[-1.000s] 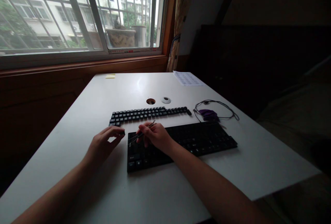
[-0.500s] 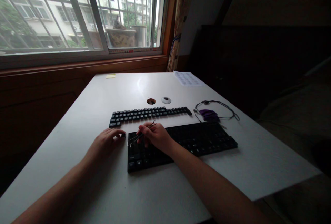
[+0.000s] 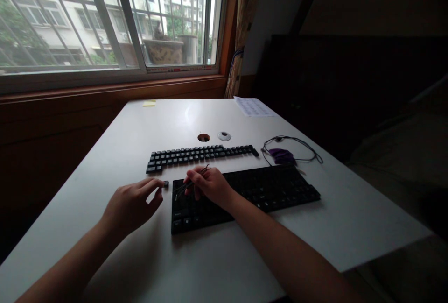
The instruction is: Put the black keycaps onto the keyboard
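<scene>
A black keyboard (image 3: 273,188) lies on the white table, some of its keycaps off at the left end. Over that left end, my right hand (image 3: 206,185) is closed on a thin wire tool, probably a keycap puller (image 3: 207,167), whose bent end sticks up past the fingers. Its lower end is hard to make out against the dark keyboard. My left hand (image 3: 135,200) is just left of the keyboard, thumb and index finger apart. The index fingertip is at a single loose keycap (image 3: 166,184), seemingly touching it. Behind the keyboard, several removed keycaps (image 3: 189,156) stand in rows.
A black cable (image 3: 304,140) is looped at the right beside a purple cloth (image 3: 283,156). Two round fittings, a cable hole (image 3: 203,137) and a grey ring (image 3: 224,136), are farther back. A printed sheet (image 3: 255,107) and a yellow note (image 3: 149,103) lie along the far edge.
My left hand has drawn back a little to the left and its thumb has parted from the index finger, leaving the loose keycap in plainer sight. The right hand stays nearly still.
</scene>
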Available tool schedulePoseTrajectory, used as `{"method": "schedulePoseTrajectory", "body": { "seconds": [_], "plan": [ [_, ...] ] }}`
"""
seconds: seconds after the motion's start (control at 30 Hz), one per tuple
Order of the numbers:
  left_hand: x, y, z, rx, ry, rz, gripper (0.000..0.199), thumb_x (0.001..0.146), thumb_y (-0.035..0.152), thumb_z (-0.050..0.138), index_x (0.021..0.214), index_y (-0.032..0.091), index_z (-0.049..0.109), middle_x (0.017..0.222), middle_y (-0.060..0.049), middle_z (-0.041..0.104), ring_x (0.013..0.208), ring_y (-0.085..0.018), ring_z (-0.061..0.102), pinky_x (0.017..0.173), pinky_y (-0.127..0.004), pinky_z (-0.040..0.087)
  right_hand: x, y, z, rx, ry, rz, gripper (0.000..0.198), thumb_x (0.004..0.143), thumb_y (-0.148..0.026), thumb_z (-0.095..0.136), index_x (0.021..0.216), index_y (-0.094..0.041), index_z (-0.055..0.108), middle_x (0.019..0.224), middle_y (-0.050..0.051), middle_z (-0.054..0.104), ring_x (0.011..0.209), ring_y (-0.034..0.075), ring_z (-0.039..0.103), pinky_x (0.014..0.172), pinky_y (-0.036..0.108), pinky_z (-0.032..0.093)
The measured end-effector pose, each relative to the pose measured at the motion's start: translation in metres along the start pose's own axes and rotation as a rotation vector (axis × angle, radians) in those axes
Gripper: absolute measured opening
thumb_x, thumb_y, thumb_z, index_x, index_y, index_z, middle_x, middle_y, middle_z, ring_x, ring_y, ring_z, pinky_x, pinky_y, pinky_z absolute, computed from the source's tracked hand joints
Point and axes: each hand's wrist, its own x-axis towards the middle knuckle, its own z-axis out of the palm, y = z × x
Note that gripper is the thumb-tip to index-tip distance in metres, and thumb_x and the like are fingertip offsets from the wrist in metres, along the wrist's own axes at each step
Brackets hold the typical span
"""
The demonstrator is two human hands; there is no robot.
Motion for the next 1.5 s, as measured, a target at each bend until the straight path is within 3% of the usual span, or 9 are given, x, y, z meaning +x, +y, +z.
{"method": "schedulePoseTrajectory", "body": {
  "seconds": [0.5, 0.83, 1.5],
  "plan": [
    [0.000, 0.006, 0.006, 0.083, -0.068, 0.001, 0.025, 0.087, 0.029, 0.054, 0.108, 0.026, 0.068, 0.110, -0.006, 0.075, 0.067, -0.025, 0.074, 0.052, -0.032, 0.054, 0.000, 0.000, 0.001, -0.004, -0.005, 0.010, 0.043, 0.093, -0.054, 0.051, 0.087, -0.016, 0.068, 0.067, 0.003, 0.071, 0.042, 0.006, 0.056, 0.040, 0.017, 0.039],
    [0.003, 0.004, 0.018, 0.131, -0.144, -0.039, 0.019, 0.091, 0.029, 0.051, 0.104, 0.022, 0.062, 0.139, -0.008, 0.058, 0.071, -0.025, 0.073, 0.048, -0.032, 0.052, 0.000, 0.002, 0.002, -0.014, 0.000, 0.017, 0.042, 0.092, -0.054, 0.052, 0.086, -0.016, 0.067, 0.067, 0.003, 0.071, 0.042, 0.007, 0.056, 0.040, 0.018, 0.040],
    [0.004, 0.003, 0.029, 0.035, -0.114, -0.076, 0.018, 0.090, 0.026, 0.050, 0.107, 0.020, 0.056, 0.144, -0.012, 0.051, 0.078, -0.021, 0.070, 0.053, -0.028, 0.050, 0.000, -0.002, 0.003, -0.008, 0.005, 0.006, 0.041, 0.092, -0.052, 0.053, 0.086, -0.016, 0.069, 0.067, 0.003, 0.070, 0.043, 0.007, 0.056, 0.040, 0.017, 0.041]
  ]
}}
